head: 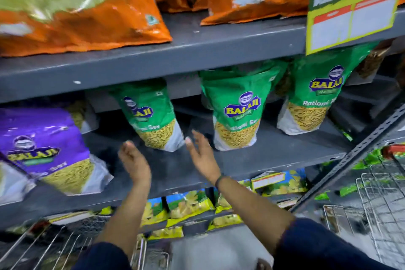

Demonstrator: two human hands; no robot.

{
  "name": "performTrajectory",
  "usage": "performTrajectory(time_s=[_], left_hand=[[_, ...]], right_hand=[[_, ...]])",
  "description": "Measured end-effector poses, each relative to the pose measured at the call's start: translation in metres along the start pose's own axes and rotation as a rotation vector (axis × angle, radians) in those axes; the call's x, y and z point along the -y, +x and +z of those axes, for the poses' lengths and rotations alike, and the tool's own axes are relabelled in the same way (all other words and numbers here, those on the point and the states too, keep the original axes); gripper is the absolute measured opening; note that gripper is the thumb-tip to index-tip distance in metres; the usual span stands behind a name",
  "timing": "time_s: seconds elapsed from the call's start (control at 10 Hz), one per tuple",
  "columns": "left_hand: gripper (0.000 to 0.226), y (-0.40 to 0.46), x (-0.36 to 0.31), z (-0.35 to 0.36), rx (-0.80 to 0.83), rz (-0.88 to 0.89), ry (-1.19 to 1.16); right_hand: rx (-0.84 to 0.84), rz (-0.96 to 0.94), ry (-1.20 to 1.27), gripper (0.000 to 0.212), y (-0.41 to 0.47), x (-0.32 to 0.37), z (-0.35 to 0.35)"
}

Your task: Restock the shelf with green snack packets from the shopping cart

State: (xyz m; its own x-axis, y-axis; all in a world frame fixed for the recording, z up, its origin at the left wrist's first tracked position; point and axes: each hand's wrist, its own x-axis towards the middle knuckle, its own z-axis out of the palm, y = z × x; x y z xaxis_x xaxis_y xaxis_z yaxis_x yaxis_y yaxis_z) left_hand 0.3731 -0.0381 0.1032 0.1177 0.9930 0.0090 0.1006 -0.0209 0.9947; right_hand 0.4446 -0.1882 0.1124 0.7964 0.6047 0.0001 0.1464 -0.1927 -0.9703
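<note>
Left hand (133,161): spread, empty, palm inward, over shelf (274,151) front | Right hand (202,155): spread, empty, just below nearest packet | Green packets (237,108): three upright on shelf, leftmost tilted, between both hands | Cart (381,193): right, more green packs inside, blurred.

Green packets (237,107) (purple (43,144), orange (87,17) neighbours).

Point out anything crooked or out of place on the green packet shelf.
The leftmost green packet leans to the left, while the middle green packet and the right green packet stand nearly upright. Both hands are open beside it, apparently not touching.
</note>
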Motion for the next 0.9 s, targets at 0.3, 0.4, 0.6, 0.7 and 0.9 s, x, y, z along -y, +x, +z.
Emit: performTrajectory(time_s=[0.3,0.4,0.6,0.7,0.9], left_hand=[[0.056,0.033,-0.017,0.005,0.588,-0.197,-0.114],[0.053,0.01,-0.014,0.001,0.476,-0.165,-0.075],[0.055,-0.033,-0.012,-0.008,0.419,-0.14,-0.126],[0.059,-0.044,-0.021,-0.015,0.385,-0.138,-0.078],[0.053,-0.1,-0.019,-0.04,0.22,0.289,0.206]], right_hand=[[0.015,0.181,0.116,0.042,0.041,0.025,0.047],[0.006,0.194,0.135,0.046,0.035,0.021,0.04],[0.076,0.166,0.171,0.052,0.015,0.018,0.02],[0.058,0.156,0.073,0.061,0.004,0.023,0.011],[-0.068,-0.093,-0.188,0.054,-0.043,0.021,-0.013]])
